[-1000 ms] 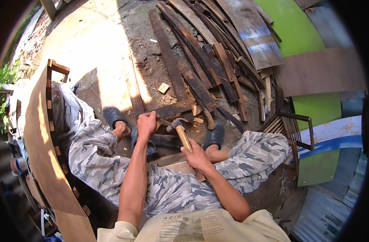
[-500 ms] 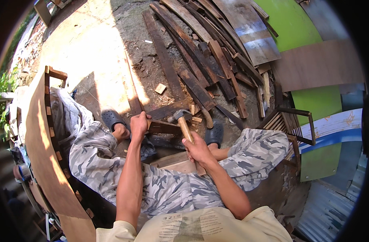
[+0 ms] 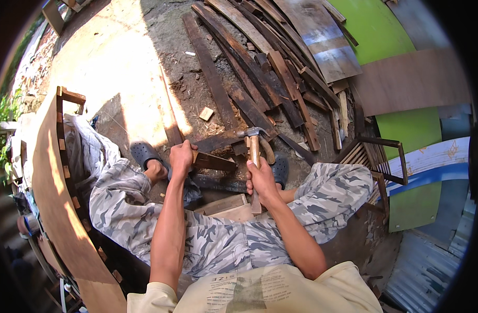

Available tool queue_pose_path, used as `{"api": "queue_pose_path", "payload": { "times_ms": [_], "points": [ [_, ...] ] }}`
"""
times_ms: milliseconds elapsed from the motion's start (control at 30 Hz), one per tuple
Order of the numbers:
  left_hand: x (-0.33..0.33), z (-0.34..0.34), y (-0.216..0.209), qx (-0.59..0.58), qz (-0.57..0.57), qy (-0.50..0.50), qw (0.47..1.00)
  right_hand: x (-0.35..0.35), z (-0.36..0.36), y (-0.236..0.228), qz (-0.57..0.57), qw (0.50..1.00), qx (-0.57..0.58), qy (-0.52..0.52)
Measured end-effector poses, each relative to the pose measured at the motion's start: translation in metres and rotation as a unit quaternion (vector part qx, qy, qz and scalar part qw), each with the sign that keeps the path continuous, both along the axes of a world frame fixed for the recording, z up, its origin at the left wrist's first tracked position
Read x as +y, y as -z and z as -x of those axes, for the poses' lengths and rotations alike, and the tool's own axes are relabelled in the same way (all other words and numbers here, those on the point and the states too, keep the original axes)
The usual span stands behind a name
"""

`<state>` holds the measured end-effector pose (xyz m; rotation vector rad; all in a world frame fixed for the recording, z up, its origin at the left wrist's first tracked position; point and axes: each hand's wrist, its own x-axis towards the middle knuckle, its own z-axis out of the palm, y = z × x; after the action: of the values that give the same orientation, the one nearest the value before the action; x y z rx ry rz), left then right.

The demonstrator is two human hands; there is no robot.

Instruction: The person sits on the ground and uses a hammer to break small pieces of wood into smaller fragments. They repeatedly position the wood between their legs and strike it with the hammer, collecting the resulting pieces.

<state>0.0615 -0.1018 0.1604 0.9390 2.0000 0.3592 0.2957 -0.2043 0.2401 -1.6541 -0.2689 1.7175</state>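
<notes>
My right hand [image 3: 262, 180] is wrapped round the wooden handle of a claw hammer [image 3: 255, 148]. The hammer's metal head points away from me, over the wood on the ground. To its left, my closed left hand [image 3: 182, 158] grips the end of a short dark wooden board [image 3: 215, 162], whose other end reaches toward the hammer. Below that board a dark timber block [image 3: 218, 183] lies crosswise between my feet. Pale wood pieces [image 3: 233, 209] sit close to my lap.
Old dark planks [image 3: 249, 73] are heaped ahead and to the right. A long curved wooden piece [image 3: 61, 193] stands at my left. On the right are a slatted wooden frame [image 3: 377, 161], green panels [image 3: 377, 31] and corrugated metal [image 3: 416, 276]. A small wood block [image 3: 206, 113] lies on the ground.
My right hand has shifted slightly right and forward. The hammer has swung from leaning left to nearly straight ahead. My left hand and its board have hardly moved.
</notes>
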Motion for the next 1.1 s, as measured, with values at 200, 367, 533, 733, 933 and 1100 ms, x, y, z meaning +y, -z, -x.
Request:
{"api": "queue_pose_path", "payload": {
  "times_ms": [200,367,533,733,933,1100],
  "points": [
    [0.003,0.019,0.009,-0.085,-0.002,-0.065,0.994,-0.014,0.005,-0.002,0.080,0.964,0.114,-0.226],
    [0.001,0.005,0.002,-0.014,-0.022,-0.013,1.000,-0.004,0.002,0.006,0.038,0.996,0.068,0.040],
    [0.004,0.012,0.007,-0.008,-0.021,-0.004,1.000,-0.018,0.021,-0.007,0.077,0.958,0.128,-0.245],
    [0.009,0.009,0.016,-0.074,0.011,-0.088,0.993,-0.020,0.002,0.001,0.087,0.991,0.076,-0.065],
    [0.011,0.034,0.057,-0.111,-0.014,-0.206,0.972,-0.016,-0.016,0.021,0.076,0.994,0.072,-0.011],
    [0.009,0.031,0.066,-0.330,-0.162,-0.301,0.880,-0.033,-0.001,0.058,0.101,0.990,0.093,-0.027]
  ]
}}
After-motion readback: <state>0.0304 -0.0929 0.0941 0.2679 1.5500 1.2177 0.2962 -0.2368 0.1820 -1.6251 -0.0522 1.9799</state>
